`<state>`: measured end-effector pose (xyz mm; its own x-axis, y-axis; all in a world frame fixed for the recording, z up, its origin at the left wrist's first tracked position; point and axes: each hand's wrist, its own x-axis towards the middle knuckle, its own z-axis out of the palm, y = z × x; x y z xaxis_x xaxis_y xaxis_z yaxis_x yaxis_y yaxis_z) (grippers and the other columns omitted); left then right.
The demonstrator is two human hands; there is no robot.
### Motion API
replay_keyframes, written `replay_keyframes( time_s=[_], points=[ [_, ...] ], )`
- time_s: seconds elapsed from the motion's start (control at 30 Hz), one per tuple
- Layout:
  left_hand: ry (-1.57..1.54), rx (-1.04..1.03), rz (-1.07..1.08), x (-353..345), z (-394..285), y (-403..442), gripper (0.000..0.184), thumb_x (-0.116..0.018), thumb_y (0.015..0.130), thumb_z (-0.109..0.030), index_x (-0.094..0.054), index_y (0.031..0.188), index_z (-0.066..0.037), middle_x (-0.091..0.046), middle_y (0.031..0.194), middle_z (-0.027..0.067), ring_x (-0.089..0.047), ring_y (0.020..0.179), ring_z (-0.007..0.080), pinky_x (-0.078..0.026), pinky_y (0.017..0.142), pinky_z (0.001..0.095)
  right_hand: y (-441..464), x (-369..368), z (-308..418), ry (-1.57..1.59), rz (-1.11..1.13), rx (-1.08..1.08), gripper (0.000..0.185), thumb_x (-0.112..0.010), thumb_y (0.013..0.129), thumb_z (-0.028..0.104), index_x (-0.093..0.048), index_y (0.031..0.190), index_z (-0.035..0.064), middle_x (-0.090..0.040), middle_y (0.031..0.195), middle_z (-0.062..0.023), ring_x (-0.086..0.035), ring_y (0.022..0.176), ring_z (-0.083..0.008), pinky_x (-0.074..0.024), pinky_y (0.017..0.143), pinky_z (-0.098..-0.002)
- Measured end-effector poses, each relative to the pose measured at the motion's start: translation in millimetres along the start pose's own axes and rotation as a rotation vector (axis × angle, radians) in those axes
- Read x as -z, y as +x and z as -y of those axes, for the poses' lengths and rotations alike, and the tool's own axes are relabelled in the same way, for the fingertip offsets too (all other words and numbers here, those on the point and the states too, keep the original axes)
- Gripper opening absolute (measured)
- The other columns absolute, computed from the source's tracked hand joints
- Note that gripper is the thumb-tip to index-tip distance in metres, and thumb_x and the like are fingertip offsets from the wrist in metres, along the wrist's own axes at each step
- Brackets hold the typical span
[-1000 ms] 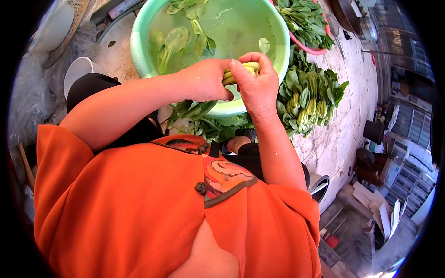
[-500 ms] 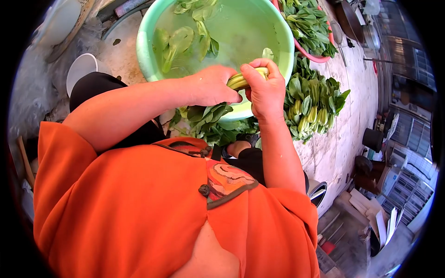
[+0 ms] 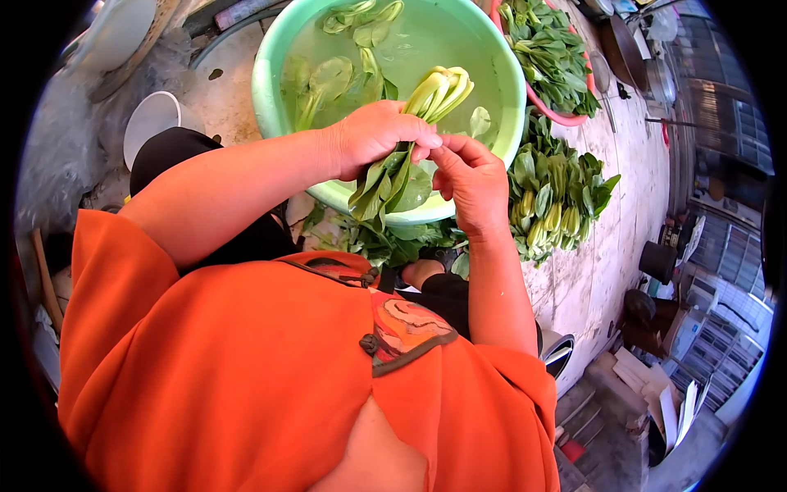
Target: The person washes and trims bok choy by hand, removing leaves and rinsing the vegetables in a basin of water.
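My left hand (image 3: 379, 138) is wrapped around a bunch of bok choy (image 3: 441, 92). Its pale stalks point up and away, and the dark leaves hang down below my fist. My right hand (image 3: 469, 176) is closed in a pinch, its fingertips touching the bunch beside my left thumb. What sits between those fingertips is too small to tell. Both hands are over the near side of a light green basin (image 3: 267, 90) of water, where several loose leaves (image 3: 329, 79) float.
Stacked bok choy (image 3: 561, 193) lies on the floor right of the basin. More greens (image 3: 548, 61) fill a pink tub (image 3: 566, 119) behind it. Leaves (image 3: 402, 244) lie at my feet. A white bucket (image 3: 152, 119) stands at left, near clear plastic sheeting (image 3: 61, 148).
The bunch has turned from lying sideways between both hands to stalks up, leaves down. My left hand now grips it lower; my right hand has moved from the stalk end to beside the left thumb.
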<state>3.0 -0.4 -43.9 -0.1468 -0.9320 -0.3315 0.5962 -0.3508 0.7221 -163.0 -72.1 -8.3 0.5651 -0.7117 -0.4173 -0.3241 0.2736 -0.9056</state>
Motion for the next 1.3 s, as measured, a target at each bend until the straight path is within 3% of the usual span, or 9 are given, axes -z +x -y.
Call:
replay_keyframes(
  time_s=[0.17,0.27,0.37,0.47,0.6,0.87,1.17,1.3],
  points=[
    [-0.059,-0.006,0.008,-1,-3,-3,0.012,-0.063,0.082,-0.017,-0.055,0.081,-0.008,-0.052,0.066,0.0009,-0.050,0.064,0.0120,-0.042,0.059,0.0253,-7,-5,3,-0.206,-0.063,0.140,0.015,-0.069,0.086,0.013,-0.069,0.094,0.0001,-0.066,0.077,-0.0043,-0.061,0.060,-0.0113,-0.0494,0.055,-0.0244],
    [-0.038,-0.038,-0.019,-2,-2,-2,0.014,-0.062,0.082,-0.019,-0.056,0.076,-0.008,-0.053,0.067,0.0015,-0.050,0.065,0.0119,-0.042,0.060,0.0260,-13,-12,3,-0.596,-0.178,0.442,0.011,-0.067,0.084,0.011,-0.068,0.092,0.0044,-0.066,0.081,-0.0136,-0.064,0.062,-0.0218,-0.0516,0.060,-0.0321],
    [-0.017,-0.054,-0.036,-2,-2,-3,0.016,-0.062,0.083,-0.020,-0.057,0.074,-0.008,-0.053,0.069,0.0019,-0.050,0.065,0.0121,-0.042,0.061,0.0263,-13,-12,1,-0.679,-0.205,0.568,0.008,-0.067,0.083,0.010,-0.066,0.088,0.0039,-0.065,0.080,-0.0135,-0.064,0.064,-0.0254,-0.0514,0.061,-0.0334],
    [-0.045,-0.001,0.032,-1,-1,-2,0.016,-0.062,0.082,-0.020,-0.058,0.074,-0.007,-0.053,0.069,0.0020,-0.050,0.065,0.0122,-0.042,0.061,0.0262,-14,-15,6,-0.664,-0.192,0.437,0.009,-0.067,0.082,0.011,-0.063,0.085,0.0034,-0.064,0.079,-0.0132,-0.064,0.066,-0.0266,-0.0510,0.062,-0.0344],
    [-0.047,0.008,0.078,-1,2,-3,0.019,-0.061,0.083,-0.022,-0.058,0.073,-0.007,-0.053,0.068,0.0023,-0.050,0.064,0.0121,-0.042,0.060,0.0264,-8,-12,-6,-0.652,-0.173,0.455,0.010,-0.065,0.083,0.011,-0.060,0.085,0.0023,-0.063,0.078,-0.0132,-0.063,0.065,-0.0249,-0.0503,0.061,-0.0340],
    [-0.038,0.018,0.093,-1,-2,-4,0.023,-0.060,0.083,-0.024,-0.056,0.069,-0.007,-0.052,0.067,0.0021,-0.049,0.060,0.0110,-0.041,0.058,0.0249,-7,-2,-2,-0.212,0.026,0.179,0.010,-0.064,0.086,0.009,-0.060,0.086,-0.0002,-0.061,0.073,-0.0043,-0.055,0.062,-0.0083,-0.0478,0.059,-0.0248],
    [0.023,0.036,0.055,0,3,-4,0.018,-0.063,0.082,-0.022,-0.058,0.073,-0.008,-0.054,0.068,0.0022,-0.050,0.061,0.0111,-0.041,0.056,0.0256,-5,-6,-9,-0.331,0.008,0.301,0.006,-0.061,0.086,0.005,-0.061,0.085,-0.0005,-0.063,0.075,-0.0054,-0.058,0.062,-0.0077,-0.0478,0.057,-0.0241],
    [-0.029,0.064,-0.003,-5,-3,-8,0.018,-0.064,0.082,-0.023,-0.059,0.075,-0.007,-0.056,0.069,0.0022,-0.052,0.060,0.0110,-0.042,0.056,0.0261,-4,3,-5,-0.313,0.001,0.192,0.007,-0.057,0.087,0.007,-0.059,0.085,0.0005,-0.064,0.080,-0.0079,-0.058,0.059,-0.0098,-0.0460,0.053,-0.0245]
  ],
)
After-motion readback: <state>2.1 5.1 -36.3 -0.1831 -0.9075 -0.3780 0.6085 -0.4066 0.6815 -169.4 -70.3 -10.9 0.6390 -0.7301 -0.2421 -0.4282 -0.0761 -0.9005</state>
